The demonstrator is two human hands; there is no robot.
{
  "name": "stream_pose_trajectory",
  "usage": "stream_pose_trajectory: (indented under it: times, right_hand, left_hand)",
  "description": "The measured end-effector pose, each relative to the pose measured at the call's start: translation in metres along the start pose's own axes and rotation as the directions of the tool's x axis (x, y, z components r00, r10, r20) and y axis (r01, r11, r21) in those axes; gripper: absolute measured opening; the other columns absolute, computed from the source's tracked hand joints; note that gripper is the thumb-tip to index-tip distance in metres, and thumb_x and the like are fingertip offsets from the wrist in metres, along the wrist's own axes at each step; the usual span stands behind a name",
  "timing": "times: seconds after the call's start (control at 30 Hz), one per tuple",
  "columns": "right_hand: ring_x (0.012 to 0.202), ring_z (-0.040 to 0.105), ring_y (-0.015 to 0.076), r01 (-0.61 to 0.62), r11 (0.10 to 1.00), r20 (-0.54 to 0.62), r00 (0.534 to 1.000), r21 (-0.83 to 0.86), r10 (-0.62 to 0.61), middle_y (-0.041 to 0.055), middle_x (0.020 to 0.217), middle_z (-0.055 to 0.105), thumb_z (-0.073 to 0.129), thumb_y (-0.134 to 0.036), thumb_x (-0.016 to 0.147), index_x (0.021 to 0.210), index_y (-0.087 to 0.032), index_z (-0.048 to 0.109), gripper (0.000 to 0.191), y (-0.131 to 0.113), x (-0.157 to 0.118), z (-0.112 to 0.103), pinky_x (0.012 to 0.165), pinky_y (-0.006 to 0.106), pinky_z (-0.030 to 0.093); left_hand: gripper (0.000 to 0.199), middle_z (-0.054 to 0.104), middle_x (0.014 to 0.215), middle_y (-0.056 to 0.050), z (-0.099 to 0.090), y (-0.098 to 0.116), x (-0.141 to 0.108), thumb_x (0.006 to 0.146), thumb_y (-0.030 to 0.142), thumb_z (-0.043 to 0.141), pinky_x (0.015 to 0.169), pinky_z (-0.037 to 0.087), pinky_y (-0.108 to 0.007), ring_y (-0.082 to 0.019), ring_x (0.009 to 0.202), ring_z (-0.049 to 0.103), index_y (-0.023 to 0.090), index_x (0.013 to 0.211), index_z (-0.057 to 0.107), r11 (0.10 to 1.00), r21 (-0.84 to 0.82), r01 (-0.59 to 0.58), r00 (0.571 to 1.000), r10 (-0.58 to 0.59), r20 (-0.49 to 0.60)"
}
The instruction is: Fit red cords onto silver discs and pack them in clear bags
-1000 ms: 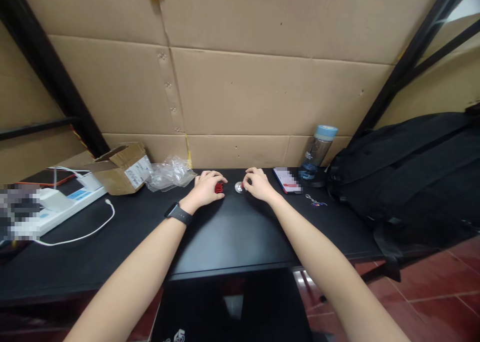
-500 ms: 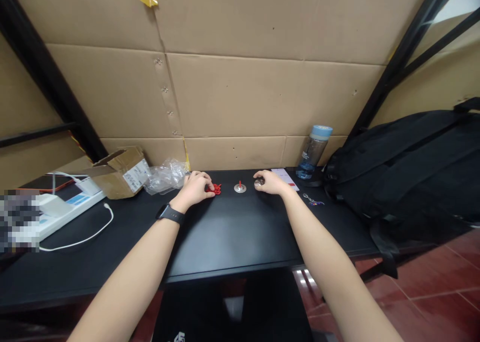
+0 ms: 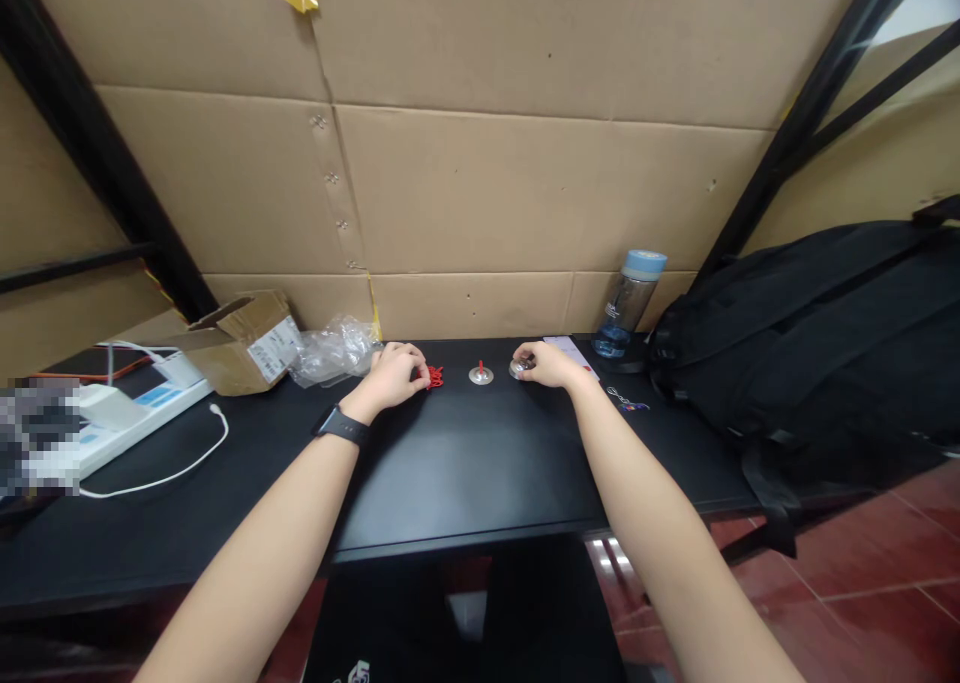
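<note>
My left hand (image 3: 393, 375), with a dark watch on its wrist, rests on the far part of the black table. Its curled thumb and fingers close on a bunched red cord (image 3: 436, 376), partly hidden by the fingertips. To the right lies a small silvery metal disc (image 3: 474, 376), shaped like a little cymbal, with a short red piece standing up at its centre. A second metal disc (image 3: 516, 371) sits farther right, under the fingertips of my right hand (image 3: 553, 365). Those fingers pinch it around its middle; part of it is covered.
Left on the table (image 3: 465, 463) are a clear plastic bag (image 3: 334, 351), an opened cardboard box (image 3: 244, 343), a white power strip (image 3: 154, 413) and a white cable (image 3: 172, 478). A water bottle (image 3: 626, 303), paper card (image 3: 568, 348), keychain (image 3: 628, 400) and black backpack (image 3: 817, 333) stand or lie right.
The fingers of my right hand have shifted slightly, so more of the disc's left side shows. My left hand stays at the red cord, and slightly more cord is visible.
</note>
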State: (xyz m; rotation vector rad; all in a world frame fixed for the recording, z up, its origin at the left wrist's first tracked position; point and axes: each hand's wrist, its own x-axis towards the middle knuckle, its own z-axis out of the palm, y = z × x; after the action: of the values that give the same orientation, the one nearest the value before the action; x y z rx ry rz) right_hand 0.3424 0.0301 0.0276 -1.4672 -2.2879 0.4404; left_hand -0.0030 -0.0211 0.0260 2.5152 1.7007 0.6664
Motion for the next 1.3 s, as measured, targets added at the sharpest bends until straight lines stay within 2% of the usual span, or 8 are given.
stream_pose_trajectory:
  times: [0.17, 0.4, 0.67, 0.77, 0.87, 1.03, 1.2, 1.3]
  right_hand:
    - [0.092, 0.072, 0.0203, 0.011, 1.0, 0.015, 1.0, -0.014, -0.011, 0.0041, 0.102, 0.078, 0.078, -0.018, 0.073, 0.101, -0.023, 0.075, 0.029, 0.0, -0.001, -0.002, 0.081, 0.026, 0.052]
    - [0.093, 0.072, 0.0212, 0.009, 1.0, 0.006, 1.0, 0.002, -0.009, 0.0056, 0.105, 0.078, 0.077, -0.016, 0.073, 0.102, -0.022, 0.075, 0.031, 0.0, -0.001, -0.002, 0.084, 0.028, 0.052]
    - [0.087, 0.07, 0.0188, 0.022, 1.0, 0.035, 0.999, 0.0, -0.022, 0.0032, 0.098, 0.077, 0.072, -0.014, 0.076, 0.1, -0.021, 0.073, 0.025, -0.001, -0.003, -0.005, 0.078, 0.026, 0.051]
    - [0.086, 0.069, 0.0184, 0.059, 0.998, -0.003, 0.998, 0.013, -0.059, 0.0039, 0.099, 0.077, 0.07, -0.013, 0.078, 0.1, -0.02, 0.072, 0.024, -0.005, -0.004, -0.005, 0.078, 0.027, 0.05]
    - [0.086, 0.069, 0.018, 0.119, 0.991, -0.09, 0.989, 0.056, -0.114, 0.0049, 0.101, 0.076, 0.068, -0.013, 0.079, 0.106, -0.019, 0.07, 0.028, -0.013, -0.004, -0.004, 0.08, 0.028, 0.051]
    - [0.088, 0.068, 0.0172, 0.229, 0.947, -0.256, 0.952, 0.224, -0.17, 0.0064, 0.112, 0.074, 0.072, -0.02, 0.078, 0.114, -0.02, 0.067, 0.037, -0.035, -0.003, 0.006, 0.085, 0.032, 0.054]
    - [0.092, 0.071, 0.0179, 0.338, 0.876, -0.285, 0.927, 0.344, -0.245, 0.0068, 0.117, 0.072, 0.074, -0.021, 0.075, 0.118, -0.023, 0.065, 0.044, -0.062, -0.006, 0.017, 0.082, 0.031, 0.056]
    - [0.096, 0.072, 0.019, 0.36, 0.84, -0.284, 0.923, 0.405, -0.259, 0.0069, 0.119, 0.071, 0.073, -0.019, 0.075, 0.119, -0.024, 0.064, 0.045, -0.075, -0.009, 0.023, 0.077, 0.029, 0.056]
  left_hand:
    - [0.012, 0.069, 0.114, -0.006, -0.003, -0.001, 0.001, 0.085, 0.034, 0.066, 0.1, 0.039, -0.049, -0.032, 0.116, 0.053, 0.027, 0.08, 0.075, 1.0, 0.005, -0.004, 1.0, 0.004, 0.007]
    - [0.008, 0.068, 0.103, -0.006, -0.002, -0.007, 0.001, 0.069, 0.03, 0.082, 0.1, 0.037, -0.05, -0.034, 0.115, 0.053, 0.027, 0.071, 0.075, 0.999, 0.048, 0.008, 1.0, -0.007, -0.02]
    - [0.006, 0.071, 0.1, -0.007, -0.001, 0.001, -0.003, 0.073, 0.024, 0.073, 0.095, 0.039, -0.048, -0.033, 0.109, 0.054, 0.024, 0.067, 0.073, 0.996, 0.091, -0.01, 1.0, 0.012, -0.022]
    - [0.009, 0.073, 0.099, -0.007, -0.005, 0.004, -0.003, 0.075, 0.025, 0.069, 0.095, 0.04, -0.047, -0.033, 0.108, 0.056, 0.024, 0.067, 0.072, 0.995, 0.103, -0.009, 0.999, 0.012, -0.029]
    - [0.012, 0.075, 0.094, -0.005, -0.013, 0.007, -0.002, 0.079, 0.028, 0.064, 0.094, 0.042, -0.042, -0.029, 0.103, 0.061, 0.024, 0.072, 0.073, 0.999, 0.026, -0.024, 1.0, 0.025, -0.019]
    - [0.016, 0.077, 0.087, -0.001, -0.022, 0.02, -0.002, 0.086, 0.032, 0.06, 0.079, 0.048, -0.03, -0.018, 0.074, 0.068, 0.022, 0.086, 0.073, 0.985, -0.164, -0.053, 0.998, 0.046, -0.046]
    - [0.021, 0.08, 0.089, -0.001, -0.017, 0.03, -0.003, 0.084, 0.035, 0.066, 0.082, 0.052, -0.029, -0.02, 0.086, 0.073, 0.022, 0.097, 0.075, 0.933, -0.359, -0.026, 0.999, 0.011, -0.043]
    - [0.025, 0.08, 0.095, -0.002, -0.012, 0.029, -0.002, 0.085, 0.035, 0.067, 0.087, 0.054, -0.032, -0.023, 0.09, 0.074, 0.023, 0.105, 0.077, 0.938, -0.347, 0.012, 0.997, -0.039, -0.072]
